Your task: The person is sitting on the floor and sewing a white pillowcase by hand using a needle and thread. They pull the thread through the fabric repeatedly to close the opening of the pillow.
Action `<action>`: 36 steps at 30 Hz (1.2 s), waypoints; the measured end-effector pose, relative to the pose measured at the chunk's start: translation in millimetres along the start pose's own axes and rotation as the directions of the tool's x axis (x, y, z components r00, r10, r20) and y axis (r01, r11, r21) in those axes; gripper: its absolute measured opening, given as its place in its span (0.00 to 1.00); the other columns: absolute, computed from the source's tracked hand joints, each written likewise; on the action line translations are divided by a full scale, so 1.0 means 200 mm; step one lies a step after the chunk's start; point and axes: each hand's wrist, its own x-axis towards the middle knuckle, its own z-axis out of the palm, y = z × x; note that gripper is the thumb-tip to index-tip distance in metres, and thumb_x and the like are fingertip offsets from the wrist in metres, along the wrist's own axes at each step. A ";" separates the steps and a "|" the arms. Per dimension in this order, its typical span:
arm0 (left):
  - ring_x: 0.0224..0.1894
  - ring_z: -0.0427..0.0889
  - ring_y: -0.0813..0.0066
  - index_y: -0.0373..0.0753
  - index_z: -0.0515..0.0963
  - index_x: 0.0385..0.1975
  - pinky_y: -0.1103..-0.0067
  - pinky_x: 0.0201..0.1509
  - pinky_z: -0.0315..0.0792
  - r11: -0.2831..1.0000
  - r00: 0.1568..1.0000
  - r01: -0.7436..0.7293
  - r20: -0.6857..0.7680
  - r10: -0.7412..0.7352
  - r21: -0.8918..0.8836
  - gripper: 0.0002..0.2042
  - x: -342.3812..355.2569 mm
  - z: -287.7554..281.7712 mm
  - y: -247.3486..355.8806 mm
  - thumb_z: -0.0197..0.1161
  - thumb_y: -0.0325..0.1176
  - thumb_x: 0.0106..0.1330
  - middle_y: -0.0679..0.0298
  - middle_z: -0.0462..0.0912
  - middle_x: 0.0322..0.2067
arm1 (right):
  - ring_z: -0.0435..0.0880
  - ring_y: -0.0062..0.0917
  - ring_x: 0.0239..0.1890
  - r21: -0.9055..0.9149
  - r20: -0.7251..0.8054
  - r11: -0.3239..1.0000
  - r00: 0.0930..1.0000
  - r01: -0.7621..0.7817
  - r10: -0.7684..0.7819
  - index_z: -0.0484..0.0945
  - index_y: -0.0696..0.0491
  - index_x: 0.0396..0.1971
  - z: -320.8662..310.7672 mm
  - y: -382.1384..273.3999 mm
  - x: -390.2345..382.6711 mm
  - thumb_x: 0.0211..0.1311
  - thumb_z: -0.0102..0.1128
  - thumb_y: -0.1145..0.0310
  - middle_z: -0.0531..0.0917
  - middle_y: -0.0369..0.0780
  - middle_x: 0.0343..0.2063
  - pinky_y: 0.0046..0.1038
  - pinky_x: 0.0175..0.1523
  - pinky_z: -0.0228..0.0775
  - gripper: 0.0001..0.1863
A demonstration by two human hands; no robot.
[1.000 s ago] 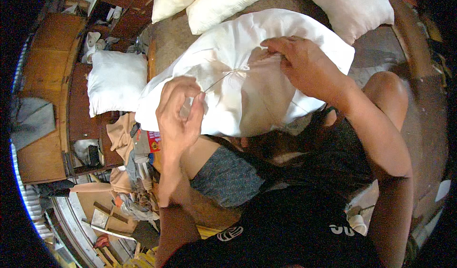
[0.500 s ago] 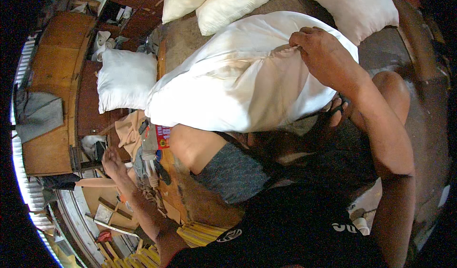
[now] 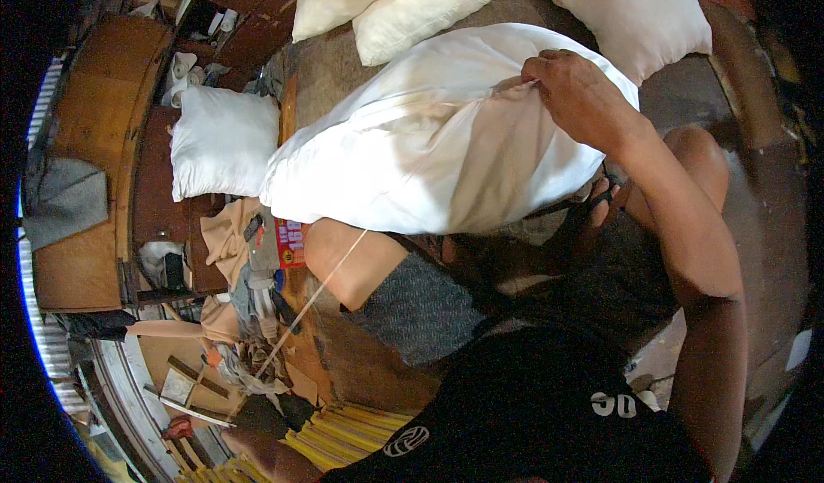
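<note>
My right hand pinches the fabric of a large white cushion lying across my lap, at a gathered crease near its upper right. A long pale thread runs taut from the cushion's lower edge down to the lower left, past my bare knee. My left hand is low at the lower-left edge, dark and hard to make out; its fingers and what they hold cannot be seen clearly.
Three other pillows lie along the far side, and a square white pillow at the left. Wooden cabinets, cloth scraps, a pile of wood offcuts and yellow slatted material fill the left and lower left.
My left hand has left the cushion and dropped far down and left, and a long thread now stretches behind it. My right hand moved slightly right on the fabric, still gripping.
</note>
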 end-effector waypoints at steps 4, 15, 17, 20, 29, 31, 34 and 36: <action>0.56 0.80 0.58 0.38 0.78 0.44 0.65 0.58 0.75 0.999 0.997 0.005 -0.080 -0.008 -0.039 0.08 -0.08 -0.07 0.00 0.63 0.32 0.69 0.55 0.81 0.51 | 0.83 0.49 0.48 -0.104 0.076 0.995 0.997 0.011 -0.003 0.82 0.58 0.40 0.00 -0.02 0.03 0.62 0.55 0.80 0.84 0.50 0.41 0.43 0.57 0.75 0.10; 0.59 0.79 0.59 0.37 0.78 0.41 0.67 0.63 0.72 0.477 0.823 -0.340 -0.011 0.567 -0.810 0.05 -1.17 -0.54 1.40 0.62 0.22 0.68 0.55 0.82 0.55 | 0.81 0.47 0.52 -0.021 0.040 0.999 0.999 -0.028 0.029 0.81 0.57 0.42 0.01 -0.01 0.01 0.63 0.55 0.79 0.83 0.49 0.42 0.43 0.59 0.73 0.10; 0.60 0.79 0.60 0.37 0.78 0.41 0.68 0.63 0.71 0.416 0.552 -0.320 0.189 0.812 -0.851 0.05 -1.46 -0.49 1.67 0.61 0.20 0.68 0.55 0.82 0.56 | 0.81 0.47 0.51 -0.023 0.021 1.000 1.000 -0.014 0.015 0.80 0.57 0.42 0.01 -0.01 0.00 0.63 0.56 0.79 0.83 0.49 0.42 0.43 0.59 0.73 0.09; 0.59 0.80 0.50 0.37 0.77 0.37 0.65 0.62 0.73 0.148 0.009 -0.577 0.174 0.985 -0.804 0.06 -1.75 -0.32 1.95 0.67 0.22 0.65 0.49 0.83 0.48 | 0.81 0.47 0.50 -0.027 0.020 0.999 1.000 -0.020 0.021 0.81 0.57 0.42 0.02 0.00 -0.02 0.63 0.56 0.79 0.83 0.49 0.42 0.43 0.58 0.74 0.09; 0.22 0.68 0.85 0.44 0.72 0.44 0.82 0.24 0.66 0.124 0.584 0.530 0.467 0.664 -0.839 0.04 -1.42 -0.29 1.54 0.60 0.32 0.76 0.74 0.70 0.22 | 0.83 0.49 0.47 -0.094 0.017 0.996 1.000 0.014 -0.012 0.81 0.57 0.40 -0.01 0.00 -0.05 0.64 0.56 0.78 0.84 0.48 0.41 0.46 0.54 0.75 0.08; 0.22 0.69 0.85 0.45 0.74 0.41 0.82 0.24 0.69 -0.003 0.734 0.558 0.492 0.468 -0.830 0.03 -1.27 -0.32 1.43 0.60 0.33 0.76 0.75 0.70 0.22 | 0.83 0.49 0.47 -0.075 0.006 0.997 1.000 0.003 -0.003 0.81 0.57 0.41 -0.01 -0.01 -0.05 0.64 0.56 0.79 0.84 0.49 0.41 0.46 0.54 0.75 0.08; 0.22 0.70 0.85 0.45 0.74 0.40 0.80 0.26 0.71 0.029 0.852 0.460 0.450 0.268 -0.888 0.03 -0.99 -0.17 1.14 0.59 0.34 0.77 0.76 0.70 0.21 | 0.82 0.49 0.47 -0.037 -0.011 0.999 1.000 0.007 -0.007 0.81 0.57 0.41 -0.01 -0.01 -0.05 0.64 0.56 0.79 0.84 0.49 0.41 0.45 0.54 0.75 0.09; 0.24 0.71 0.83 0.45 0.74 0.39 0.79 0.28 0.73 0.066 0.864 0.422 0.423 0.274 -0.904 0.04 -0.83 -0.05 0.95 0.59 0.35 0.77 0.75 0.71 0.22 | 0.82 0.48 0.48 -0.073 -0.027 0.997 0.999 0.021 -0.023 0.81 0.57 0.41 0.00 0.02 -0.05 0.64 0.56 0.79 0.84 0.49 0.41 0.45 0.54 0.75 0.09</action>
